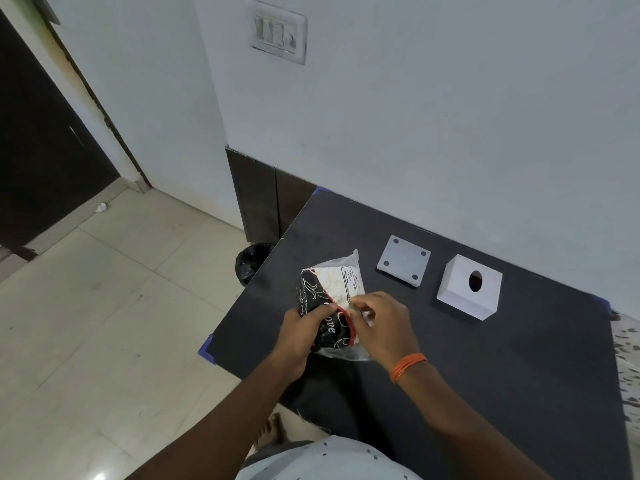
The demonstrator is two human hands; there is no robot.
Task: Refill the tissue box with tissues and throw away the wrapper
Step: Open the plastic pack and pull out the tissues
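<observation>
A tissue pack [337,289] in a black, white and red plastic wrapper is held above the dark table [485,358]. My left hand [299,336] grips its black left side. My right hand [379,322] pinches the wrapper at its right edge near the red stripe. The white tissue box cover [460,297], with a round hole on top, stands to the right. Its flat white base plate [403,261], with a dark pad at each corner, lies between the pack and the cover.
A small bin with a black liner [251,261] stands on the floor by the table's left edge. The wall runs along the far edge of the table. A patterned cloth [628,358] lies at the far right. Tiled floor lies to the left.
</observation>
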